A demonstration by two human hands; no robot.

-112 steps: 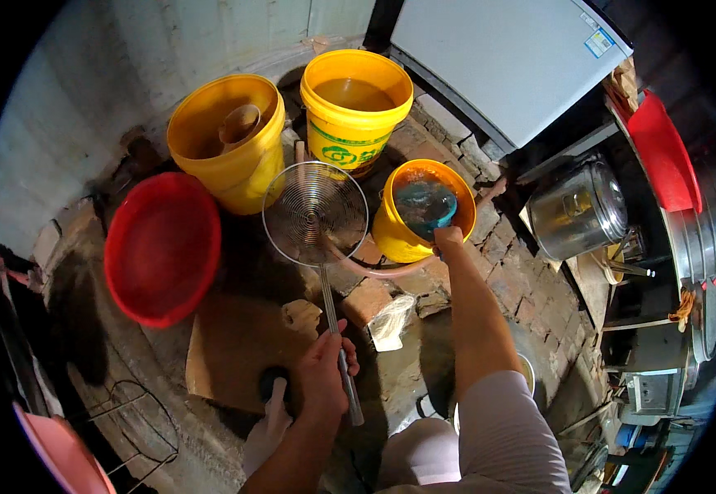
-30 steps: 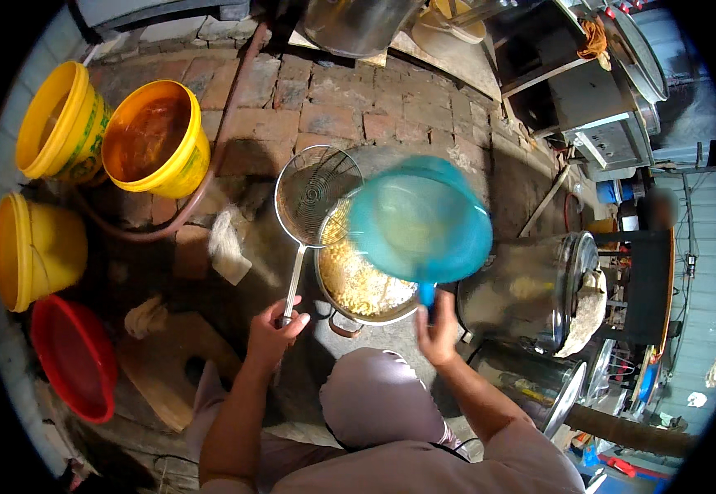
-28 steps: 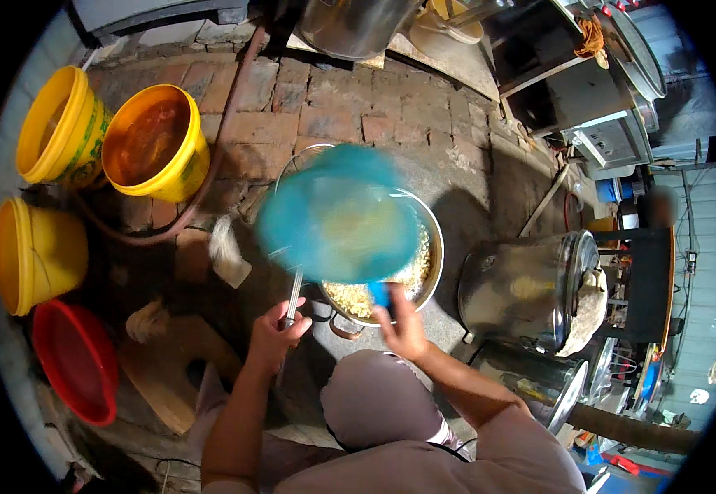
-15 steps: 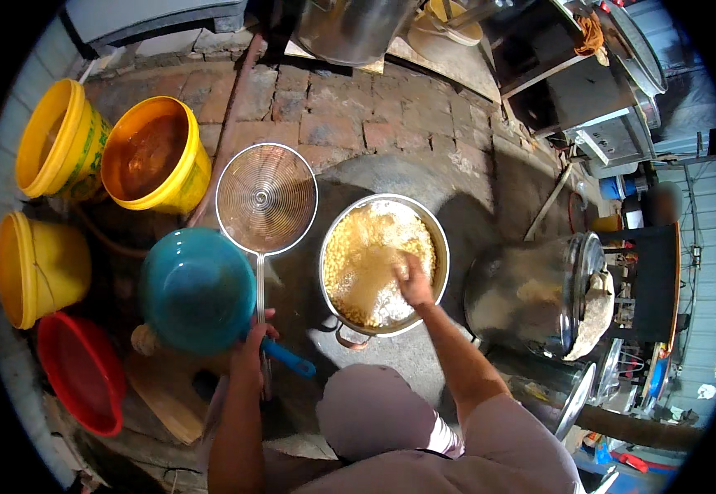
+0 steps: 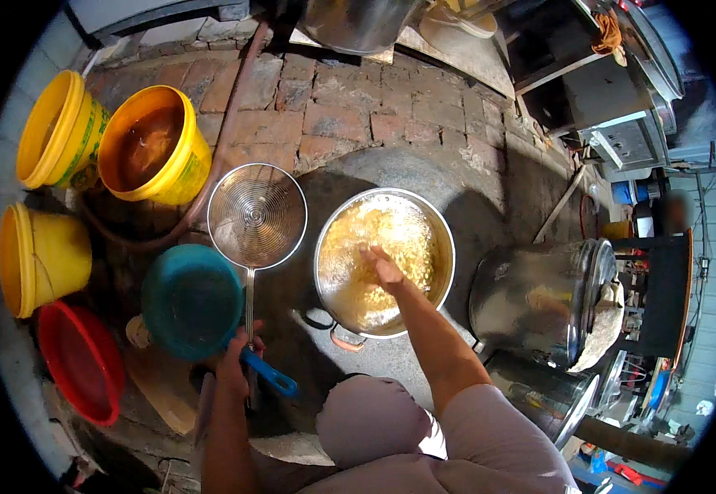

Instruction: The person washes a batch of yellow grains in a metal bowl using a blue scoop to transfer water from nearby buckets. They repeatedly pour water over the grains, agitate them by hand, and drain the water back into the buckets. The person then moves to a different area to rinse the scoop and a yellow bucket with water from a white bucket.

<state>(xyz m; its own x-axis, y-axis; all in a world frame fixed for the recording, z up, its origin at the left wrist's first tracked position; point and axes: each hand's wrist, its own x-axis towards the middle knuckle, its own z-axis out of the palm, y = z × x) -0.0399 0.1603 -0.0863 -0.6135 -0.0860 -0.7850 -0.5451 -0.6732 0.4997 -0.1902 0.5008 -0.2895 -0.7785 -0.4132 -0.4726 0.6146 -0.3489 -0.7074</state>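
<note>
A wide metal pot (image 5: pixel 448 235) stands on the ground before me, holding pale yellow kernels or beans in water. My right hand (image 5: pixel 384 267) is at the water's surface inside it, fingers stretched out and holding nothing visible. My left hand (image 5: pixel 236 358) is closed round the long handle of a round wire skimmer (image 5: pixel 257 216). A teal plastic dipper (image 5: pixel 193 300) with a blue handle is in the same grip, as far as I can see; the fingers partly hide both handles. Skimmer and dipper are left of the pot.
Two yellow buckets (image 5: pixel 156 148) stand at the far left, one with brownish liquid; another yellow bucket (image 5: pixel 53 259) lies tilted nearer. Below it is a red basin (image 5: pixel 82 362). A large lidded steel pot (image 5: pixel 531 300) stands at the right. A hose (image 5: pixel 218 181) crosses the brick floor.
My right hand has moved left and farther into the pot, and the water is stirred. The left hand with skimmer and dipper has shifted slightly left and nearer; the dipper is tilted differently.
</note>
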